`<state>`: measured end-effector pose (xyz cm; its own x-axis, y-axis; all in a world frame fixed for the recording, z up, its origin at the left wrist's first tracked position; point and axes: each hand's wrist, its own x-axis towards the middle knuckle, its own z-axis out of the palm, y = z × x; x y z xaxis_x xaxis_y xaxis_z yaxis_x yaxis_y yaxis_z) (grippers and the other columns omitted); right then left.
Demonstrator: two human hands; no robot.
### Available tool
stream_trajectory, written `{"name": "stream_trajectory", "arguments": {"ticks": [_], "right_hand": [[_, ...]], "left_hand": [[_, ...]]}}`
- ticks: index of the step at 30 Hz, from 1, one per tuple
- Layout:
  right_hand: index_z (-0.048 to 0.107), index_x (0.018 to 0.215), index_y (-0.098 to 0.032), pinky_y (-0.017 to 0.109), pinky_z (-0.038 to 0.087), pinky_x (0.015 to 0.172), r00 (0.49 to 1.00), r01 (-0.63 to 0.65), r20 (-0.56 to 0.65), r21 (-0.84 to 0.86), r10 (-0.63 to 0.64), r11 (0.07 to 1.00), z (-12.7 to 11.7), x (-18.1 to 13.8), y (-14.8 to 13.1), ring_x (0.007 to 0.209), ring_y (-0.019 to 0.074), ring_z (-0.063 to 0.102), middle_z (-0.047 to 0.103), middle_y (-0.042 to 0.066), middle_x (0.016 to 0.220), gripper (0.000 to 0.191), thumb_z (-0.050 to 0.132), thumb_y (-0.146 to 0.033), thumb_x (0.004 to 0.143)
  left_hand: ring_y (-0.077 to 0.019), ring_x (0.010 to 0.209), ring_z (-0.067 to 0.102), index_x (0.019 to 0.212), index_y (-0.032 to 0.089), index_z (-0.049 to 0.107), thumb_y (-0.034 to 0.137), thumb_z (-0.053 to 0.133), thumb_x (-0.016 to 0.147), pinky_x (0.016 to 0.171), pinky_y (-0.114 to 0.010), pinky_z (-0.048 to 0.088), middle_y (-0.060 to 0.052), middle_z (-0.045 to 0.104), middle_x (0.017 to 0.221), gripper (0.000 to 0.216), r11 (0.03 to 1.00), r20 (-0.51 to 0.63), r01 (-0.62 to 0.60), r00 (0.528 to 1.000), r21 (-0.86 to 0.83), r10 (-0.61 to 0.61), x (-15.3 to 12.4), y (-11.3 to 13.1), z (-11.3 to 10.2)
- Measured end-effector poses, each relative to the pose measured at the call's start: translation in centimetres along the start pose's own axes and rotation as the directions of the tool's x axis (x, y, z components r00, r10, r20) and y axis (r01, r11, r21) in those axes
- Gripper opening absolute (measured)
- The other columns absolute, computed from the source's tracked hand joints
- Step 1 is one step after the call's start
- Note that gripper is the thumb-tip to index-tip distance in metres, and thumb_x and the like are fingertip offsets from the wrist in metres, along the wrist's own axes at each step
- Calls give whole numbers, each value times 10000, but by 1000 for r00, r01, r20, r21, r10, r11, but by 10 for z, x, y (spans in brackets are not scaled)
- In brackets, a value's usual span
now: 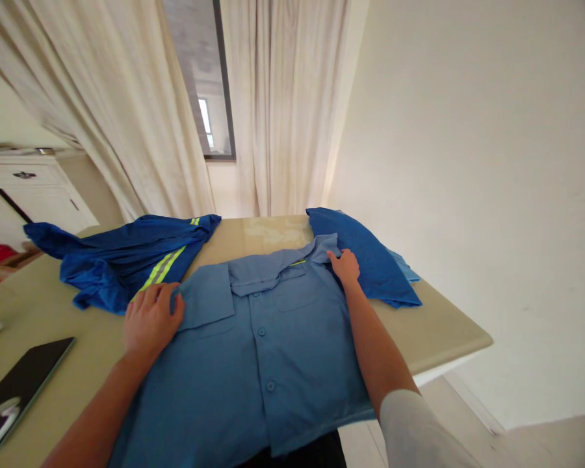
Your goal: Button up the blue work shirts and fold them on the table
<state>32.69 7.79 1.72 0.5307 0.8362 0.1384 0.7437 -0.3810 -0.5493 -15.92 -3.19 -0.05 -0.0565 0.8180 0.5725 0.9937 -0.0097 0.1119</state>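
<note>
Dusty-blue cloth fills the lower middle of the frame: a buttoned shirt spread over the table, its upper part turned down in folds. From where I stand, the person's left hand holds the shirt's left edge between thumb and fingers, and the right hand pinches its upper right corner. A crumpled royal-blue garment with a yellow-and-silver stripe lies at centre left; another blue garment sits just right of the shirt. Cream curtains hang at upper centre.
</note>
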Motion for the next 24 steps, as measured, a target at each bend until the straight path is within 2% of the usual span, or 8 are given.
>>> {"name": "stream_trajectory", "arguments": {"ticks": [2,4,8,11,13,18,21,24], "right_hand": [[625,1310,-170,387,508,971,999,20,43,48,-22,999,5,5,-1,1197,308,660,690,161,1235,423,630,-434,981],[632,1292,-187,363,509,954,998,47,34,64,-50,997,9,6,-3,1173,285,668,706,132,1207,362,625,-368,979],[528,1407,-141,384,493,980,991,103,-83,8,-102,995,13,-2,-5,1224,328,640,647,204,1316,544,635,-449,970],[403,1512,-125,403,489,997,994,97,-62,47,-94,994,13,-7,-4,1233,345,645,641,233,1337,710,650,-488,954],[384,1536,-151,410,494,1004,995,102,-25,96,-100,990,13,-7,-2,1210,335,665,674,203,1312,714,652,-465,952],[624,1380,-175,418,470,1082,978,203,31,128,-208,971,19,2,2,1254,304,646,685,155,1354,445,575,-385,991],[646,1377,-114,445,420,1152,962,274,-41,138,-271,952,21,4,-4,1340,307,583,639,198,1422,465,579,-346,980],[687,1350,-174,459,382,1194,858,512,-84,207,-506,834,16,-7,-19,1382,284,544,655,151,1419,419,613,-294,956]], "left_hand": [[-343,1128,653,1212,187,694,364,424,1002,1029,-515,508,-144,720,1178,385,986,84,-140,985,-95,148,8,32,-3],[-319,1130,670,1223,199,697,358,406,1017,1030,-485,513,-132,736,1204,390,939,207,-268,927,-215,312,15,75,1],[-306,1322,599,1392,179,628,397,402,1043,1122,-464,459,-142,643,1452,469,858,297,-372,826,-354,480,25,179,30],[-319,1466,476,1524,113,505,438,399,1047,1198,-466,386,-188,466,1621,587,871,267,-318,863,-374,429,34,247,58],[-327,1524,396,1572,111,447,464,387,1047,1235,-491,331,-196,398,1662,636,890,258,-261,893,-373,370,38,276,76],[-331,1538,375,1573,160,463,539,369,1039,1263,-569,239,-179,417,1654,661,893,315,-233,876,-386,365,34,297,106],[-318,1542,370,1555,158,488,524,364,1042,1265,-559,241,-168,418,1656,643,883,315,-249,867,-397,386,30,293,110],[-314,1532,385,1542,168,509,474,368,1046,1259,-554,260,-161,430,1651,599,879,304,-249,870,-407,387,29,291,107]]}}
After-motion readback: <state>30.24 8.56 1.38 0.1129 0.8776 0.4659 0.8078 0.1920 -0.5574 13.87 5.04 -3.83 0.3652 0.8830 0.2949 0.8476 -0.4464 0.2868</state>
